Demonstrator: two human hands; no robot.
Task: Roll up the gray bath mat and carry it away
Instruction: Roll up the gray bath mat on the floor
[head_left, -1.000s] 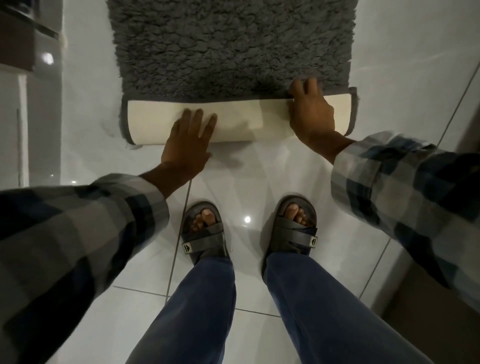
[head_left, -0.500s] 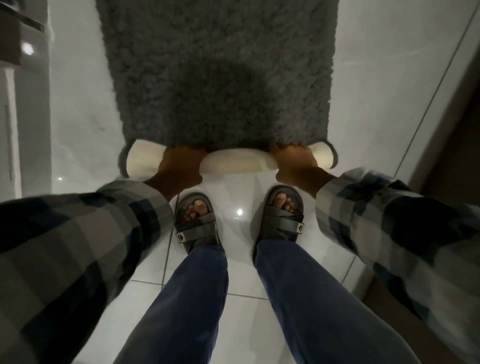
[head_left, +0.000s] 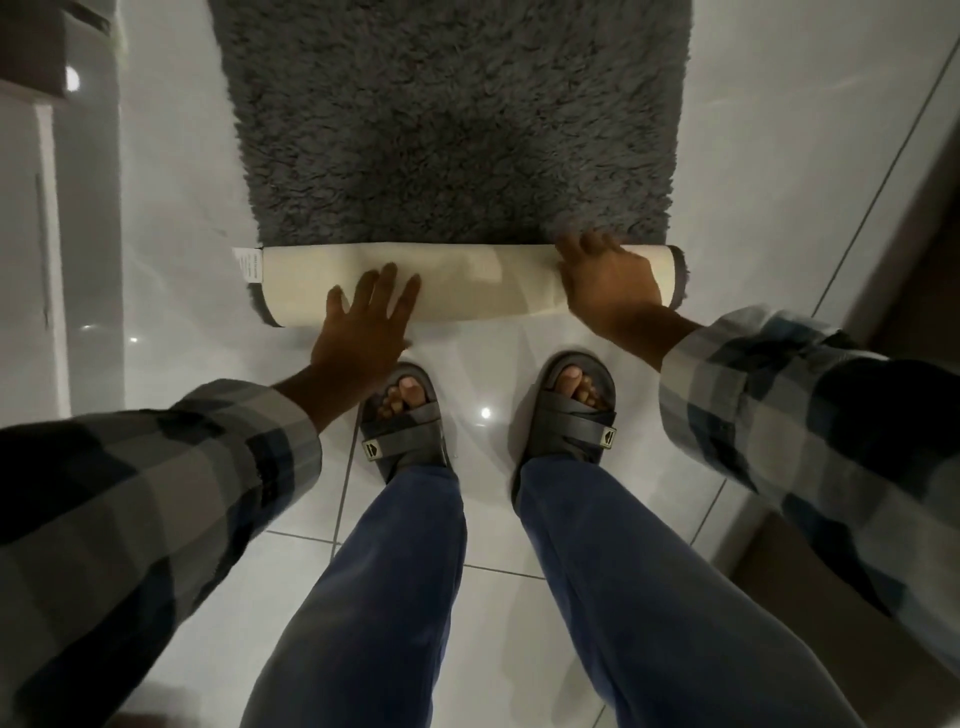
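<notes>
The gray shaggy bath mat (head_left: 452, 119) lies flat on the white tiled floor, stretching away from me. Its near end is rolled into a short tube with the cream backing (head_left: 467, 283) outward and a white care label (head_left: 248, 265) at its left end. My left hand (head_left: 363, 332) rests flat, fingers spread, on the left-middle of the roll. My right hand (head_left: 608, 291) curls over the roll's right part, fingertips at the seam where pile meets roll.
My two feet in dark sandals (head_left: 402, 421) stand on the glossy tiles just behind the roll. A white cabinet or door (head_left: 31, 260) runs along the left. A brown wall or door edge (head_left: 914, 208) closes the right side.
Both hands were bunched tight on the roll half a second ago; now the left hand lies flat with fingers spread. The roll looks thicker than a second ago.
</notes>
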